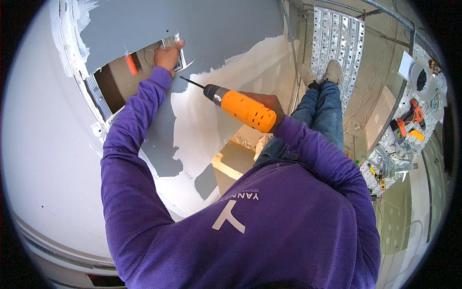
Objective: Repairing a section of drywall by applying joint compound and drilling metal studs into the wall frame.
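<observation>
My right hand point(272, 105) is wrapped round an orange and black power drill point(248, 111), its palm partly hidden behind the body. The drill's long thin black bit point(191, 82) points up and left, its tip close to my left wrist. At the edge of an opening in the grey-painted board point(211, 29), my left hand point(167, 58) grips a short shiny metal channel piece point(170, 41). Inside the opening, left of that hand, stands an orange object like a tool handle point(130, 64). White filler point(226, 91) covers part of the board.
My feet rest on a perforated metal scaffold plank point(337, 45). Scaffold tubes point(392, 13) run along the upper right. Another plank at right carries a red-and-black cordless drill point(415, 114), a white tub of dark screws point(422, 80) and several metal brackets point(386, 163). Cables trail across the floor.
</observation>
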